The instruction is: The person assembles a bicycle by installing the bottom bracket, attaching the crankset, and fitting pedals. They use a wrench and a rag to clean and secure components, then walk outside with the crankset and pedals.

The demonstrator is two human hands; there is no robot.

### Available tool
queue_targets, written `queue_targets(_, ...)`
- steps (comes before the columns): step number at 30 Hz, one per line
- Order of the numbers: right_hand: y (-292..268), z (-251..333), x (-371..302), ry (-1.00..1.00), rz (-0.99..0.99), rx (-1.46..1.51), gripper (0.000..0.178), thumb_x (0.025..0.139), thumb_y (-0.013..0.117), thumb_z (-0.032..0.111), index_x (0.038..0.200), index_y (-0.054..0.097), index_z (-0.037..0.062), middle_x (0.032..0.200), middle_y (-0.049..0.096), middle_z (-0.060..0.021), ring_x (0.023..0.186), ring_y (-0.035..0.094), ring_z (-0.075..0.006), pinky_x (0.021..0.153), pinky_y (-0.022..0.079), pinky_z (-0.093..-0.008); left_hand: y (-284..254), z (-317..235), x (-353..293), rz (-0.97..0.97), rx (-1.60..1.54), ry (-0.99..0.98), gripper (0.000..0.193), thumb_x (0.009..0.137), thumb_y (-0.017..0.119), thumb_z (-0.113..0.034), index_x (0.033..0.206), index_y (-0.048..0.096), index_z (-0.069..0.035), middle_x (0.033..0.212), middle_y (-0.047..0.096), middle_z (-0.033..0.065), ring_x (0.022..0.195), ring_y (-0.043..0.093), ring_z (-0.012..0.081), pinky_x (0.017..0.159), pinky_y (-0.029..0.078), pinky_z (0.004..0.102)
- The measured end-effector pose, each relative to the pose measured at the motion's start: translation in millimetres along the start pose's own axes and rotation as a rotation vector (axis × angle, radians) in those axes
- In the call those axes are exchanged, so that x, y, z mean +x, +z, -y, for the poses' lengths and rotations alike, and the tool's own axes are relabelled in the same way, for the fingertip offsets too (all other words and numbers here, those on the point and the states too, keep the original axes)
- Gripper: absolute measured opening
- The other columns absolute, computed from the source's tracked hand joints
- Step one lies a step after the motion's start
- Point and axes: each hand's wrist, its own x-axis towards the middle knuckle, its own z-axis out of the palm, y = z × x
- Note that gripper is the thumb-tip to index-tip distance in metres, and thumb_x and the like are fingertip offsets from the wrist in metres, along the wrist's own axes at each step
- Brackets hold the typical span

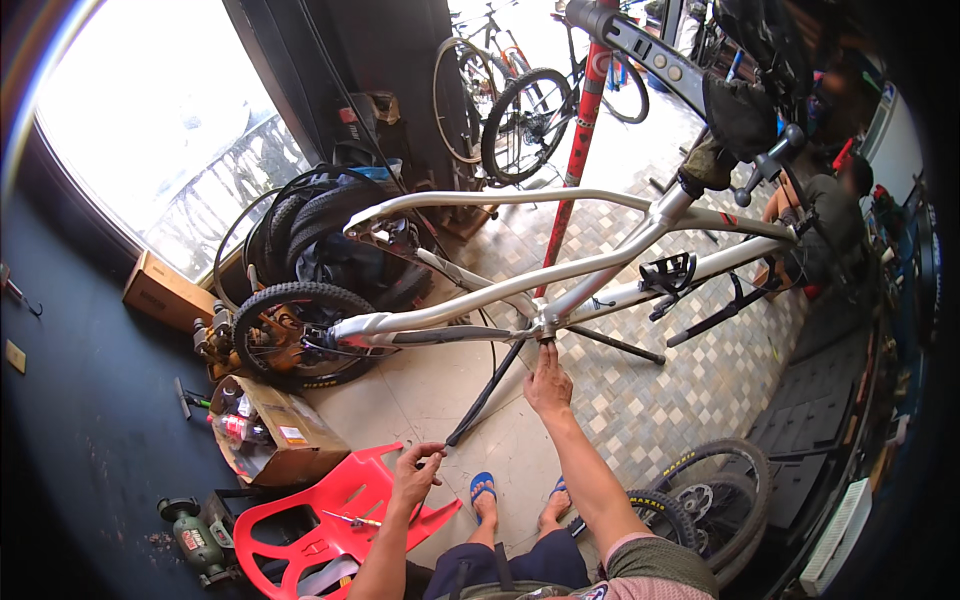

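A silver bicycle frame (590, 262) without wheels hangs at an angle, its seat tube side near a repair stand with a red pole (578, 150). My right hand (549, 383) reaches up to the bottom bracket shell (545, 325). Its fingers are stretched out, with the tips at the shell's near opening; whether they hold a small part is hidden. Lower and to the left, my left hand (414, 474) has curled fingers near the end of a black stand leg (478, 405). What it pinches, if anything, is too small to make out.
Below my left hand is a red plastic chair (350, 495) with a screwdriver (352, 519) on it. A cardboard box (285, 435), tyres (300, 225) and a bench grinder (195, 540) stand left. Wheels (735, 480) lie lower right. Someone (835, 225) crouches behind the frame's right end.
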Motion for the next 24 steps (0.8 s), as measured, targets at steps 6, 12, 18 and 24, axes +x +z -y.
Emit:
queue_targets(6,11,-9,13,0.105,-0.041,0.449,0.044,0.090,0.063,0.025,0.130,0.058,0.0076,0.131,0.063,-0.0061,0.099,0.071,-0.0193,0.075,0.058,-0.0331,21,-15,-23,-0.047,0.000,0.029,0.023,0.101,0.068,-0.014,0.121,0.071,-0.004,0.103,0.074,0.0056,0.076,0.065,0.0084,0.057,0.060,0.0262)
queue_targets(12,-15,-6,27,0.570,0.111,1.590,0.027,0.091,0.064,0.027,0.114,0.065,0.0121,0.111,0.070,0.0024,0.100,0.069,-0.0175,0.071,0.053,-0.0274,60,-36,-54,-0.064,0.007,0.022,0.023,0.101,0.066,-0.014,0.121,0.071,-0.004,0.105,0.073,0.0061,0.082,0.066,0.0098,0.058,0.061,0.0269)
queue_targets(18,3,-26,2,-0.150,0.062,-0.189,0.088,0.085,0.071,0.029,0.157,0.026,0.0033,0.160,0.029,-0.0207,0.134,0.052,-0.0409,0.101,0.053,-0.0495,113,-40,-83,-0.065,-0.023,0.031,0.024,0.101,0.066,-0.014,0.122,0.070,-0.003,0.107,0.073,0.0073,0.087,0.069,0.0116,0.059,0.062,0.0277)
queue_targets(24,-18,-1,10,0.236,0.192,0.686,0.072,0.090,0.068,0.035,0.148,0.036,0.0068,0.155,0.037,-0.0137,0.115,0.066,-0.0340,0.087,0.057,-0.0482,147,-60,-100,-0.016,0.052,0.055,0.026,0.102,0.066,-0.016,0.123,0.070,-0.002,0.110,0.074,0.0074,0.091,0.069,0.0127,0.062,0.063,0.0280)
